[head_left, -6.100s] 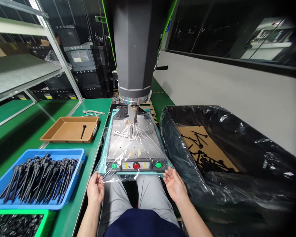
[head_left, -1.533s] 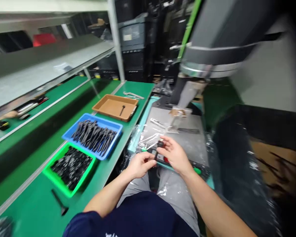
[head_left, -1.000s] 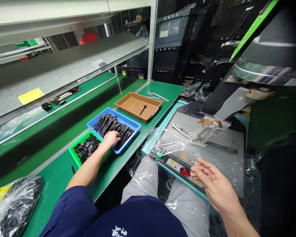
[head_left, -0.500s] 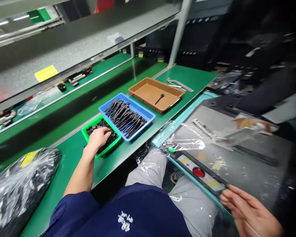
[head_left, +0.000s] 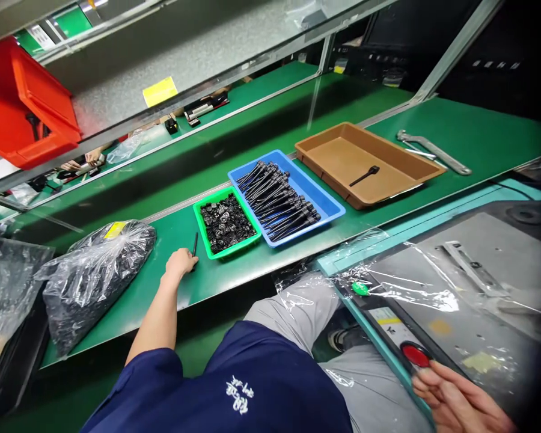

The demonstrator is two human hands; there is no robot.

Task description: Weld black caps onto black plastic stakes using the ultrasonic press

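Note:
My left hand [head_left: 179,263] is on the green bench, left of the green tray [head_left: 232,255]. Its fingers are closed at the lower end of a thin black rod [head_left: 195,242]. Small black round parts [head_left: 225,225] fill the green tray. Beside it, a blue tray [head_left: 327,215] carries many black stems with thicker heads [head_left: 275,198]. My right hand [head_left: 460,394] is low on the right, thumb and fingers pinched beside the red button [head_left: 415,353] of a machine. Whatever is between those fingertips, if anything, cannot be made out.
A brown tray [head_left: 329,157] with one black stem [head_left: 365,175] stands to the right, near a wrench [head_left: 437,150]. Plastic-wrapped bags [head_left: 99,270] lie at left. A red bin [head_left: 45,96] sits on the shelf above. Clear film covers the machine's green button [head_left: 359,288]. Another person's hands [head_left: 88,159] show behind.
My left hand has come out of the green tray and moved left to the thin black rod. My right hand is now nearer the red button. The view has swung left.

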